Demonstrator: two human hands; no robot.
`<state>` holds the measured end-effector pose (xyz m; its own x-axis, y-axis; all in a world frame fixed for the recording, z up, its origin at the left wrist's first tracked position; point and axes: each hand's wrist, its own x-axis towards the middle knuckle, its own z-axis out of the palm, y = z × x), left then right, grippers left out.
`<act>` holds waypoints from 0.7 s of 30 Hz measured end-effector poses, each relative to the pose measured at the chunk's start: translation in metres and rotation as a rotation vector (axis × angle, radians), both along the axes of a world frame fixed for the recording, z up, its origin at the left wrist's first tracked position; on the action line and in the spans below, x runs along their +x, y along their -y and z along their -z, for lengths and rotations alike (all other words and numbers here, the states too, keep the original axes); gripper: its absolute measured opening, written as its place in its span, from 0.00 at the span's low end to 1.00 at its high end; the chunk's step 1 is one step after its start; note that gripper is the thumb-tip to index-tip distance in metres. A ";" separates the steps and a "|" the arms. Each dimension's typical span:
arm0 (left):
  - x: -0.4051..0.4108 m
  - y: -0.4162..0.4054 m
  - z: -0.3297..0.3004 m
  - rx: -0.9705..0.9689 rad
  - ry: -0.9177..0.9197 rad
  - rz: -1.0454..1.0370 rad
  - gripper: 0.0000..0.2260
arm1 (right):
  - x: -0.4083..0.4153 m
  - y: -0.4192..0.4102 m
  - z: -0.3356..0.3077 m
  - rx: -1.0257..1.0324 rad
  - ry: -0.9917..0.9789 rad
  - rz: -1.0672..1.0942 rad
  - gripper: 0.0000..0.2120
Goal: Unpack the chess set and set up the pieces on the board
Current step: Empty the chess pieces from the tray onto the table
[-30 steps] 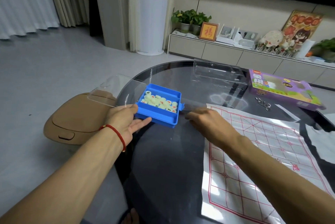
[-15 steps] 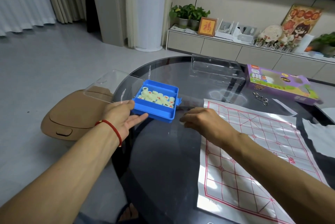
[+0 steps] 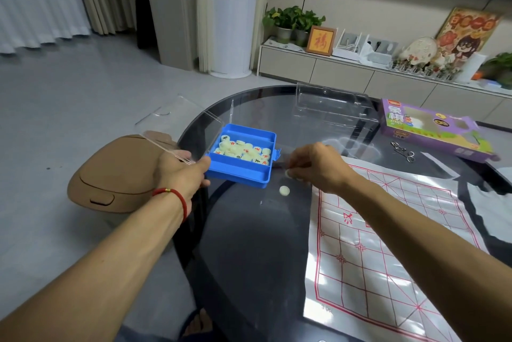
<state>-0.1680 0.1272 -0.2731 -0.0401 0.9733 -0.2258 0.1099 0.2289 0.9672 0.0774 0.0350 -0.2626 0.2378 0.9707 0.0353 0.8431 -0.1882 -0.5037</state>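
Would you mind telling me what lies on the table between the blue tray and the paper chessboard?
In the head view, one pale round piece lies alone on the dark glass between the blue tray and the paper chessboard; the right hand hovers just above, pinching another.

1. The tray (image 3: 238, 174) beside the left hand's (image 3: 181, 172) fingers is showing bright blue.
2. The pieces (image 3: 243, 149) lying in it are glowing pale cream, with red and black characters.
3. One cream piece (image 3: 284, 190) is lying just below the right hand's (image 3: 315, 165) fingertips, on the dark glass table (image 3: 249, 244).
4. The sheet (image 3: 388, 244) under the right wrist is showing white with a red grid.
5. A red cord (image 3: 177, 197) is circling the left wrist.
6. The box (image 3: 432, 131) beyond the right fingers is showing purple.
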 end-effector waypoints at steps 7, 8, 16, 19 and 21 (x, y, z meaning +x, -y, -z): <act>-0.007 -0.016 0.018 0.021 -0.095 0.010 0.08 | -0.008 0.001 0.008 0.079 0.113 -0.045 0.05; -0.009 -0.019 0.018 0.016 -0.108 0.016 0.07 | -0.006 0.000 0.009 0.070 0.052 -0.005 0.05; -0.025 -0.027 0.014 -0.016 -0.322 0.129 0.15 | -0.010 -0.009 0.002 0.005 0.171 -0.058 0.07; -0.026 -0.028 0.012 -0.035 -0.381 0.143 0.16 | -0.005 -0.010 -0.008 -0.037 0.164 0.035 0.06; -0.025 -0.029 0.011 -0.052 -0.405 0.160 0.15 | 0.000 -0.008 -0.015 -0.152 0.156 0.058 0.07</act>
